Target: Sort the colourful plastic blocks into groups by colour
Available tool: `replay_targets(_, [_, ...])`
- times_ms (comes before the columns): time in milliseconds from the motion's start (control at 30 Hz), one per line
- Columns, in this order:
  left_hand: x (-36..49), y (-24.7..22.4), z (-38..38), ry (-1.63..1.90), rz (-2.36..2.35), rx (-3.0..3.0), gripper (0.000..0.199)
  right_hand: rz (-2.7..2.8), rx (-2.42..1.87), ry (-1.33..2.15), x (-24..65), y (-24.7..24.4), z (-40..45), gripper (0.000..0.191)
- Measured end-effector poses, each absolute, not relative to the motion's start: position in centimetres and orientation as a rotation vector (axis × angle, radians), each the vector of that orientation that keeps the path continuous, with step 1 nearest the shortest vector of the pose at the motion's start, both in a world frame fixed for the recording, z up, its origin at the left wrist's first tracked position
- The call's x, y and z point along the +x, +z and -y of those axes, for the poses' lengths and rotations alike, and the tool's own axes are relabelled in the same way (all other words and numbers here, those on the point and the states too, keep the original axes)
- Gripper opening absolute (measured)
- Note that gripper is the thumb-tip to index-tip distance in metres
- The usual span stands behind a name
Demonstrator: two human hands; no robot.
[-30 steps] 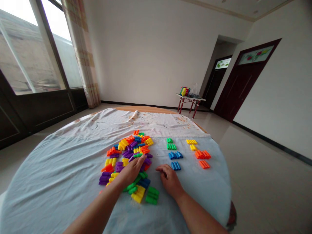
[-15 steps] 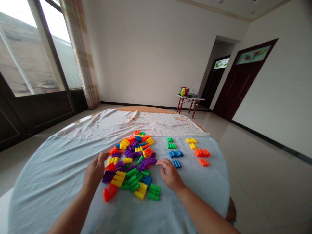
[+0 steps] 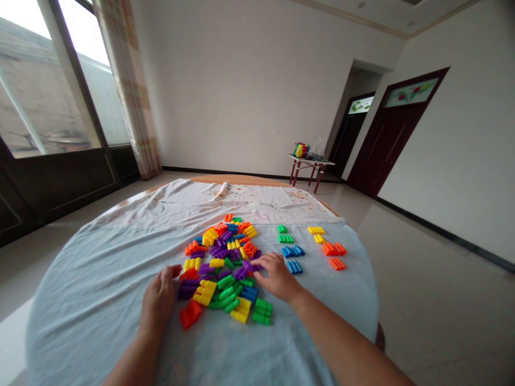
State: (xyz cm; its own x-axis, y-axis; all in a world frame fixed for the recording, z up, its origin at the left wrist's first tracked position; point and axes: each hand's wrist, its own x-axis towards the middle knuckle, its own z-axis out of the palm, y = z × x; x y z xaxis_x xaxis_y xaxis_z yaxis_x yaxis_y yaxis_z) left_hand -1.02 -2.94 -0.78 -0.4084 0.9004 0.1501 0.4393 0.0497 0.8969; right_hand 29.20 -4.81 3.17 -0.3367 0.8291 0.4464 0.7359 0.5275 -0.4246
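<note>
A heap of red, yellow, green, blue and purple plastic blocks lies in the middle of the cloth. At its left edge is my left hand (image 3: 160, 292), fingers pointing forward beside the purple block (image 3: 187, 289) and holding nothing I can see. My right hand (image 3: 277, 274) reaches in from the right, its thumb and index finger at a purple block (image 3: 243, 270) on the heap; whether they grip it is unclear. Right of the heap, small groups stand apart: green blocks (image 3: 285, 238), blue blocks (image 3: 293, 251), yellow blocks (image 3: 316, 230) and orange blocks (image 3: 333, 249).
The round table carries a pale blue cloth (image 3: 100, 279) and a stained white cloth (image 3: 265, 201) at its far side. Beyond it, a small side table (image 3: 311, 160) holds a colourful bag (image 3: 301, 150) and a clear plastic bag.
My right hand has moved slightly left onto the purple blocks. My left hand has shifted down a little, away from the orange block at the heap's upper left. The view has shifted slightly.
</note>
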Motion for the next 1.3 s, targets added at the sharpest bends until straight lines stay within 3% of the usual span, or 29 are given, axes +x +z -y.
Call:
replay_targets(200, [-0.7,-0.3,3.2,1.284,-1.895,1.327,0.053,2.162,-1.468,0.033,31.9,2.4,8.0,0.023])
replay_targets(600, [-0.3,1.0,3.5,1.202,-1.992,1.332,0.038,2.095,-1.434,0.198,32.9,0.0,8.3,0.032])
replay_targets(900, [-0.8,0.2,3.0,1.142,-2.095,1.358,0.038,1.753,-1.788,0.142,39.9,-0.1,10.5,0.047])
replay_targets(1300, [-0.6,0.3,3.3,1.103,-2.119,1.333,0.041,1.779,-1.792,0.239,40.6,-0.6,11.2,0.055])
